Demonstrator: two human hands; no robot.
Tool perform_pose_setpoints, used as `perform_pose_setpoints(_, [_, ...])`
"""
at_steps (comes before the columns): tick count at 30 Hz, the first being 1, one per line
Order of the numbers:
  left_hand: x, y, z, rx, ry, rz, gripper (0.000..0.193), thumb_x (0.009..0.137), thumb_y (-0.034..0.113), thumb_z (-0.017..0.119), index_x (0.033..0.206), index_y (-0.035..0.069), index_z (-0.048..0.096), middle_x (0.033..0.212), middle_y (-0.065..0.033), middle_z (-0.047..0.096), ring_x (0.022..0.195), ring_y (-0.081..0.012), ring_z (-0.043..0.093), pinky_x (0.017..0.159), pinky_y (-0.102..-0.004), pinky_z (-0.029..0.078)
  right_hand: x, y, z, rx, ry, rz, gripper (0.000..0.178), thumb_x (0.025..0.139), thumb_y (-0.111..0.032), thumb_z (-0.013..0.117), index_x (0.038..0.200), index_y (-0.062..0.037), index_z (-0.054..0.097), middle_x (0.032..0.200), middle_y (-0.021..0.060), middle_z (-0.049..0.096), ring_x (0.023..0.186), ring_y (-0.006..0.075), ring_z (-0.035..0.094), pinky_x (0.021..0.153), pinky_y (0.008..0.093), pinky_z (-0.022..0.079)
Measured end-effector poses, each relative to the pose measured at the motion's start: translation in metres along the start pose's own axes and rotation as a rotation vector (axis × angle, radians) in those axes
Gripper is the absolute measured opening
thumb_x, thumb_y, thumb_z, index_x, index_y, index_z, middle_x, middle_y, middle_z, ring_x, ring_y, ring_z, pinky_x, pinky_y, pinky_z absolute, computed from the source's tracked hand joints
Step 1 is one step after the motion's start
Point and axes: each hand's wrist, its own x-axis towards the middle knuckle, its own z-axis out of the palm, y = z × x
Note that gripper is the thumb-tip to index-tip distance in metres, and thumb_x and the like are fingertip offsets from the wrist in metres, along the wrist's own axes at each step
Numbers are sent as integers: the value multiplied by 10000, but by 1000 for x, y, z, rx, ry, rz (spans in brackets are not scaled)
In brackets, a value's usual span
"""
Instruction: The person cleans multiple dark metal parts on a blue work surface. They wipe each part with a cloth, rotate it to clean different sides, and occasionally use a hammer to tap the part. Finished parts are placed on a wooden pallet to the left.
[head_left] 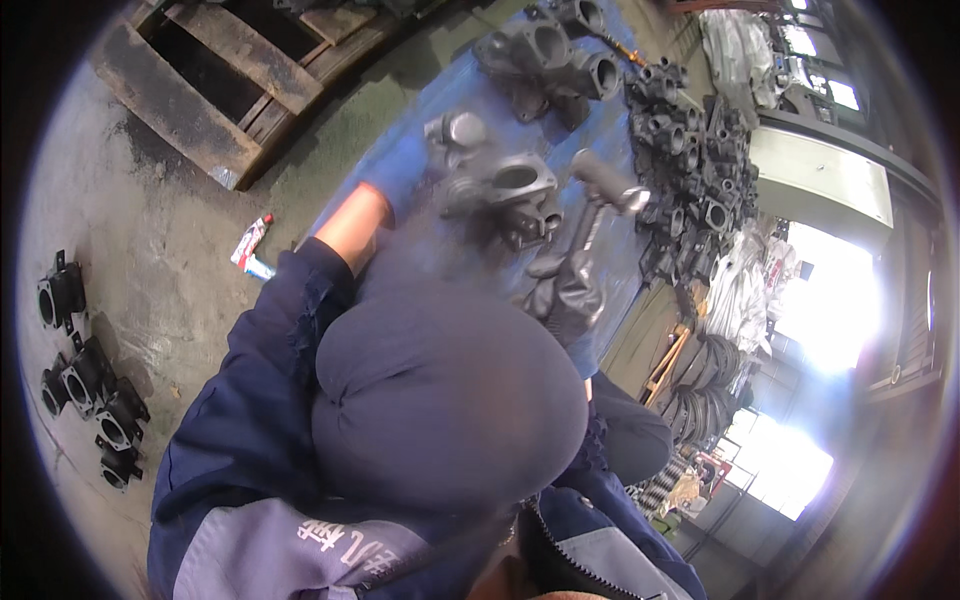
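One hammer [609, 187] is right of upper center, the right hand's [574, 288] grip closed round its handle; the handle rises slightly rightward, the head slanting down-right. One metal casting [512, 190] lies left of it, its round opening facing up. The left hand [402, 168] is beside the casting; blur hides whether its grip is clamped. At least five dark castings [85, 381] stand far left; a crowded, uncountable pile [690, 170] fills the upper right; one pallet [240, 60], upper left.
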Motion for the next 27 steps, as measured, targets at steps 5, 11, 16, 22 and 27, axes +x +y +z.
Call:
perform_pose_setpoints(5, [-13, 27, 3, -289, -7, -165, 296, 916, 48, 705, 1196, 69, 611, 1078, -48, 719, 981, -160, 674, 872, -325, 574, -4, -32, 6, 265, 152, 204, 588, 1004, -528, 515, 979, 53, 605, 542, 39, 486, 409, 140, 465, 429, 282, 438])
perform_pose_setpoints(11, [-22, 38, 15, 224, -62, -82, 340, 909, 98, 738, 1228, 87, 620, 1090, -22, 715, 1030, -120, 639, 916, -304, 536, 5, -44, 8, 449, 82, 179, 654, 995, -580, 499, 945, 63, 607, 476, 24, 443, 373, 140, 431, 431, 293, 432])
perform_pose_setpoints(16, [-28, 58, 27, 127, -157, -151, 391, 909, 123, 744, 1271, 71, 604, 1113, -26, 710, 1040, -121, 635, 918, -301, 532, 1, -47, 10, 378, 91, 200, 647, 994, -580, 502, 935, 55, 607, 481, 28, 446, 377, 142, 433, 433, 296, 432])
perform_pose_setpoints(22, [-26, 84, 33, 321, -249, -83, 354, 910, 136, 740, 1239, 60, 631, 1124, -41, 718, 995, -138, 652, 893, -299, 536, 6, -60, 22, 478, 119, 337, 654, 989, -586, 503, 944, 57, 616, 478, 16, 438, 386, 141, 439, 412, 290, 412])
perform_pose_setpoints(27, [-21, 59, 37, 608, -276, -149, 314, 878, 211, 777, 1149, 88, 679, 1065, -35, 728, 961, -144, 649, 876, -309, 527, 38, -125, 14, 393, 65, -240, 604, 958, -552, 566, 986, 49, 617, 536, 13, 475, 418, 137, 459, 415, 274, 416])
